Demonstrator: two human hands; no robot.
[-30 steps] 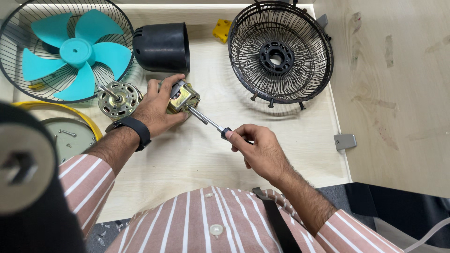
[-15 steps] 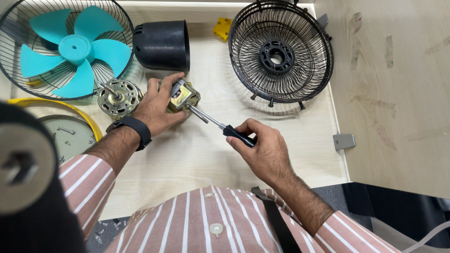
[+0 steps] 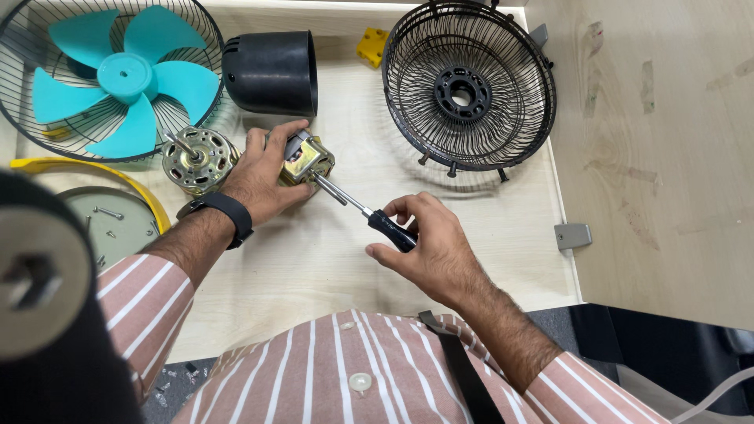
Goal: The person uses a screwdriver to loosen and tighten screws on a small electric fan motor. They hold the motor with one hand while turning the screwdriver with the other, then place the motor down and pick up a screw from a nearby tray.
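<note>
1. Fan guard with teal blades [image 3: 110, 74], at 10 o'clock, is cut off by the top and left edges.
2. Left hand [image 3: 263, 177] covers part of the small motor part [image 3: 306, 159].
3. A blurred dark object [image 3: 47, 298] fills 8 o'clock.

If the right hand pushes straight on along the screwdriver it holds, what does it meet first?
Most likely the small motor part held by the left hand: the right hand aims the screwdriver up-left, tip already at it.

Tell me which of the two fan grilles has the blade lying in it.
The left grille, at the table's top-left corner, holds the teal blade. The right grille is a bare black cage with only its hub ring at the centre.
</note>
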